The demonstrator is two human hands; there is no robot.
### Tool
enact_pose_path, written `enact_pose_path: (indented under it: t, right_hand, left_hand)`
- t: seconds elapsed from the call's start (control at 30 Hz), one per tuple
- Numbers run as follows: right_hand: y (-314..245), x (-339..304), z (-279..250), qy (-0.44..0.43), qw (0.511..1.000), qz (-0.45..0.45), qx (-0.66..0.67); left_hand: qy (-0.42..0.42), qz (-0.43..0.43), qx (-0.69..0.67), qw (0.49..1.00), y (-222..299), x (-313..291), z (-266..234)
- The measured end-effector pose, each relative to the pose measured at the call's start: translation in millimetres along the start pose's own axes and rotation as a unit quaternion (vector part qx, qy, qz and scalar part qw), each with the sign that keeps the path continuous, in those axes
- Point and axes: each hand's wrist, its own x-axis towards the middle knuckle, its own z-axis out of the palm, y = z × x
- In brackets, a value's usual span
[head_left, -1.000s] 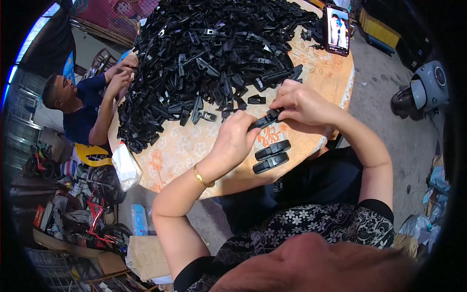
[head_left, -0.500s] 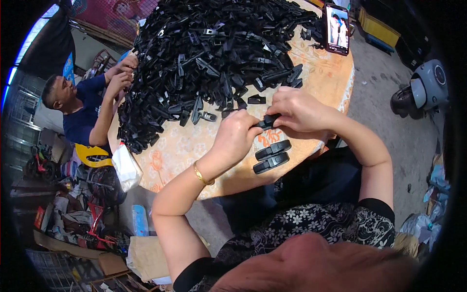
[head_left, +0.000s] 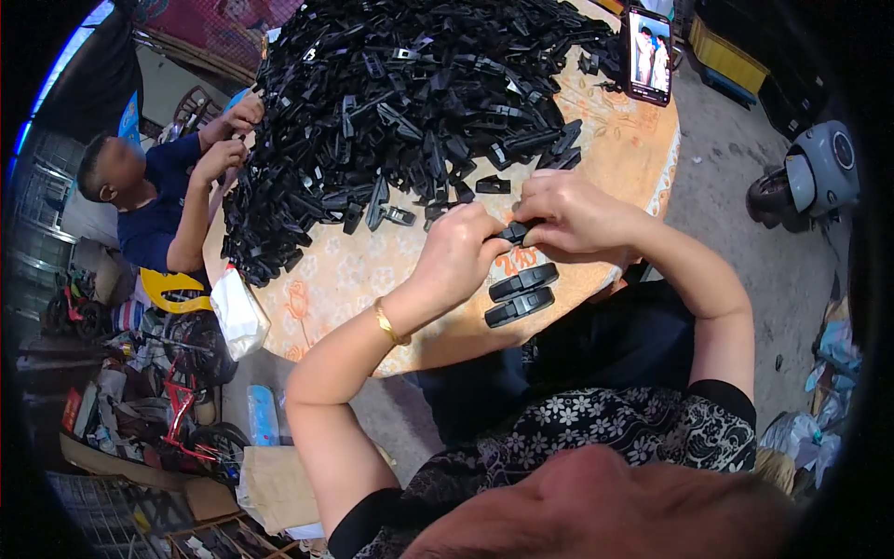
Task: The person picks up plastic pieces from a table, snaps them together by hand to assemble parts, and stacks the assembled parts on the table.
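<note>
Left hand [head_left: 456, 246] pinches a small, oblong black plastic piece [head_left: 514, 233] over the pale-orange floral tabletop [head_left: 372, 265]; piece lies between both hands, long axis apparently left-near to right-far, partly covered. Right hand [head_left: 570, 214], equally near, grips its right end.

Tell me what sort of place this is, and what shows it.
Probably a garage or storage space used as a small workshop: a big heap of black parts on a flowered tablecloth, with what looks like a grey scooter nearby.
</note>
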Motion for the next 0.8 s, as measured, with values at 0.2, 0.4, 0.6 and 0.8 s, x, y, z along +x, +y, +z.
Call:
enact_pose_path:
  t: [0.2, 0.4, 0.6, 0.8]
  right_hand:
    - [-6.3, 0.9, -8.4, -0.056, 0.995, 0.037, 0.078]
    - [-3.4, 19.4, 9.0, 0.112, 0.991, 0.019, -0.068]
    - [14.0, 31.2, 33.0, 0.081, 0.981, 0.022, -0.177]
    - [0.6, 19.4, 17.7, 0.099, 0.986, 0.085, 0.101]
  left_hand:
    - [-0.071, 0.027, -0.070, 0.995, 2.7, 1.2, -9.0]
    - [0.138, -0.018, 0.175, 0.975, -17.7, 23.2, -24.8]
    - [0.137, -0.032, 0.244, 0.960, -60.1, 32.2, -21.8]
    - [0.179, -0.052, 0.243, 0.952, -57.4, 30.1, -22.5]
